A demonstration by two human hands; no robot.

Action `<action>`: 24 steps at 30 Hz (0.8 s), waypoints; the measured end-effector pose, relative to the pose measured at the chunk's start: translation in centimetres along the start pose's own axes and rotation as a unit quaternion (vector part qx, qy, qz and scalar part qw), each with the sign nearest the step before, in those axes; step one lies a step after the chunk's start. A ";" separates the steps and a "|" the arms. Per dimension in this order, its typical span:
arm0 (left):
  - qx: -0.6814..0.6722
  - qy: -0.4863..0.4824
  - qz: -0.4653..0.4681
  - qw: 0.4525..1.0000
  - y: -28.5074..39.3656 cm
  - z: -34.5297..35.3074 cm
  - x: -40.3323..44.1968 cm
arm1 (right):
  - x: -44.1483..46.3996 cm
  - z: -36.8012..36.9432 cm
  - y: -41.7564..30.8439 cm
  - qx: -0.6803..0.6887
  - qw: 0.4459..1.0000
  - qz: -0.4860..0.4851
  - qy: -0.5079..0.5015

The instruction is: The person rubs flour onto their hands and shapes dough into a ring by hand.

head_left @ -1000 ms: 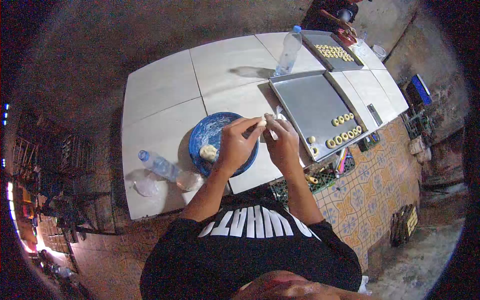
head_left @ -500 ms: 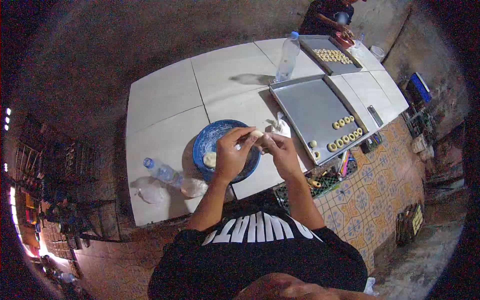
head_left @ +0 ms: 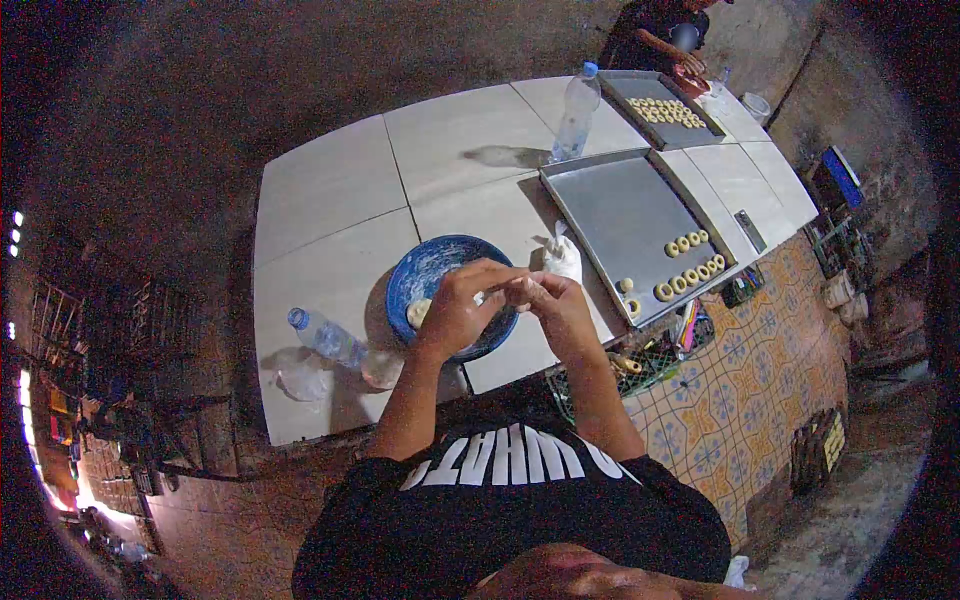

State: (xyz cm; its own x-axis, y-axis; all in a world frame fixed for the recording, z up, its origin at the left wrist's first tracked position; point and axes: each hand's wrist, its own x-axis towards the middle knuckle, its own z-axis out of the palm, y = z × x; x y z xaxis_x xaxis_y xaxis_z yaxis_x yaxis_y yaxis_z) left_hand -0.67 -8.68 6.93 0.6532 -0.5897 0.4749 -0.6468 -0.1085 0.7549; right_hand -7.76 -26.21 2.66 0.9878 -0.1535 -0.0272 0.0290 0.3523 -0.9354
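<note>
My left hand (head_left: 466,308) is over the right part of a blue bowl (head_left: 398,285) dusted with white, its fingertips meeting those of my right hand (head_left: 556,308). Both hands are closed around something small, almost fully covered by the fingers; a piece of dough showed there earlier. A lump of pale dough (head_left: 418,312) lies in the bowl, partly behind my left hand. Just beyond my right hand sits a white plastic bag (head_left: 563,260). The metal tray (head_left: 625,205) to the right holds several dough rings (head_left: 690,279) along its near edge.
Two clear bottles stand or lie on the tiled table (head_left: 330,200): one upright bottle (head_left: 576,115) behind, one tilted bottle (head_left: 328,338) at left beside plastic bags. A second tray (head_left: 655,108) of rings is near another person (head_left: 655,35). A green crate (head_left: 640,375) is below the table edge.
My hands have come closer together, and the pale dough seen between the fingertips is now covered. The camera view has shifted slightly.
</note>
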 end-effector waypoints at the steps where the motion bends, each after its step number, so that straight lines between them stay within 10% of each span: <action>1: -0.002 0.008 0.002 1.000 0.0 0.0 0.0 | -0.1 0.0 -0.1 -0.013 1.000 -0.004 -0.002; 24: -0.027 0.111 0.053 0.992 1.2 1.1 -0.9 | -0.5 1.2 -1.8 -0.089 0.996 -0.013 -0.016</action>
State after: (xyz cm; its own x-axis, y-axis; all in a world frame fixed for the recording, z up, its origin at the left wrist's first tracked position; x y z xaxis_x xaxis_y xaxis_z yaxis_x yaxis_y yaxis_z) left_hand -2.47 -9.18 6.89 0.6574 -0.4039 0.6362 -0.6983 -0.0091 0.7158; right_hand -8.10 -25.66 4.75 0.9915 -0.1303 0.0061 0.0295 0.1784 -0.9835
